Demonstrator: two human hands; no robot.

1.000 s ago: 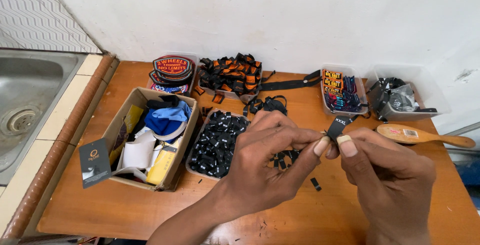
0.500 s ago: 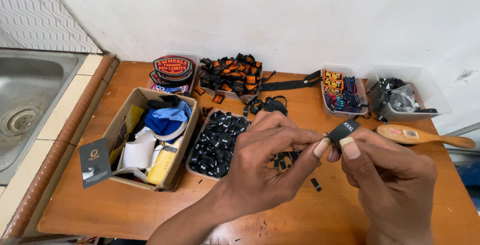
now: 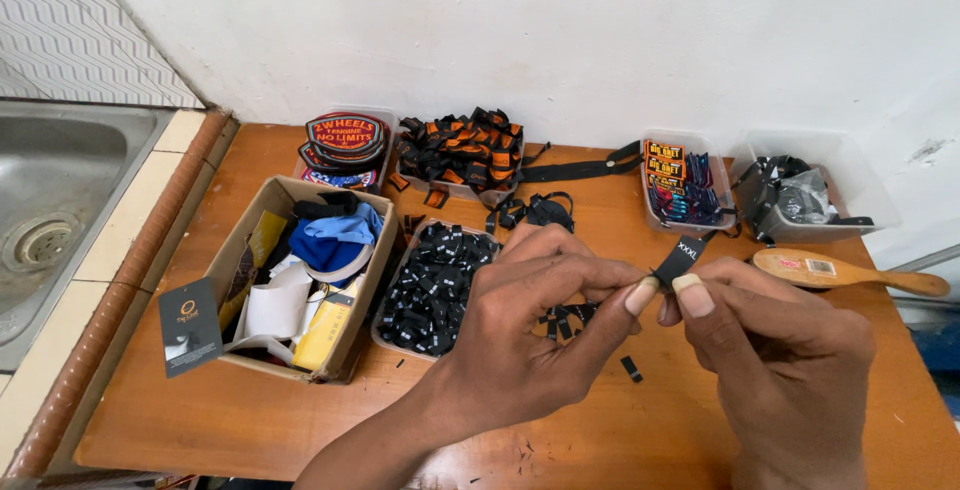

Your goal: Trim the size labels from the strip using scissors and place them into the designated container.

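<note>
Pinching a small black tag [image 3: 682, 259] between thumb and first finger, the left hand [image 3: 530, 340] and the right hand [image 3: 775, 350] meet just above the wooden table [image 3: 250, 420]. Both thumbs press close together on the bottom of the tag, and the other fingers curl in. To do this well, I think the grip should stay soft but firm, with the fingertips low on the tag so the white letters at the top can be seen. The tag is tiny and light, so it could slip out if the fingers loosen. It is a short strip of black cloth, standing up and leaning a little to the right, with small white letters on it. It sits right of the tray of black tags [image 3: 432, 288], which is full of many more strips just like it. Left of that tray is a cardboard box [image 3: 265, 212] with blue, white and yellow things inside. Behind the tray lies a pile of black and orange tags [image 3: 462, 145]. Far to the right of the tray lies a wooden brush [image 3: 845, 272]. A few loose black bits [image 3: 631, 368] lie on the table under the hands.
</note>
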